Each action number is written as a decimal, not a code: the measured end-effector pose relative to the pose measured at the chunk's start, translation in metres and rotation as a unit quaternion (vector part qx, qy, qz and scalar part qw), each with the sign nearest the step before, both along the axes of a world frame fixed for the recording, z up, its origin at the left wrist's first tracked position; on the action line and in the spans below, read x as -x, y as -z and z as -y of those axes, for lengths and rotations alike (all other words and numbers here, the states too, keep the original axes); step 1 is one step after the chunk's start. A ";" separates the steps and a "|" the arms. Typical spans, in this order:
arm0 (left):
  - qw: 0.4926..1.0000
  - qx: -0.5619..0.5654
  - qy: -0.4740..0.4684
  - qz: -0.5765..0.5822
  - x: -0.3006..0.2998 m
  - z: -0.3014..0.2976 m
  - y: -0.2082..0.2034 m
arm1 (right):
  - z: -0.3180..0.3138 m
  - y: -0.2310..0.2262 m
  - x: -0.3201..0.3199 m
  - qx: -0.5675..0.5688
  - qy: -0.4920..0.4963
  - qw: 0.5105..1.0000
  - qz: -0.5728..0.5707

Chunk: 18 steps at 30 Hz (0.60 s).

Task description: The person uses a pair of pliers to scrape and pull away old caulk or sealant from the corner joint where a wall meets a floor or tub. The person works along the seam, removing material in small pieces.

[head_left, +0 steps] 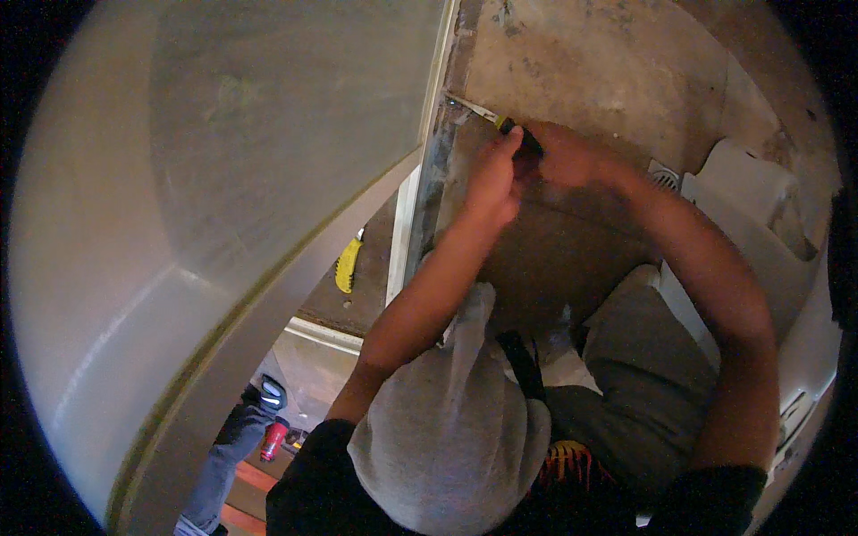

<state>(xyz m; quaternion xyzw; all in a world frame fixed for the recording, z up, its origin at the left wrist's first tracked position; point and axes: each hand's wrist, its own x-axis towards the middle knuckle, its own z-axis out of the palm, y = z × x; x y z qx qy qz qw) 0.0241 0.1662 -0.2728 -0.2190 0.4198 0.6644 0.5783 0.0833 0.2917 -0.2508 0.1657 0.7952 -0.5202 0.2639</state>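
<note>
Both my hands are together on a chisel-like tool (487,113) with a narrow pale blade and a black-and-yellow handle. My left hand (493,179) is closed round the handle, its thumb lying along the top. Blurred a little by motion, my right hand (576,159) is closed at the handle's rear end, with its fingers partly hidden. The blade points left and away from me, its tip at a dark, dirty strip (435,156) along the edge of the floor.
A large pale panel (295,107) stands close on my left. Past the white frame (404,228) lies a yellow utility knife (347,266). A floor drain (663,177) and a white toilet (742,201) are at right. Another person's jeans-clad leg (223,464) and a red can (274,439) show lower left.
</note>
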 end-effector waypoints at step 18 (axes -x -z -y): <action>0.999 0.005 0.043 -0.027 0.008 0.003 0.015 | -0.017 0.001 0.026 -0.118 -0.061 0.988 0.082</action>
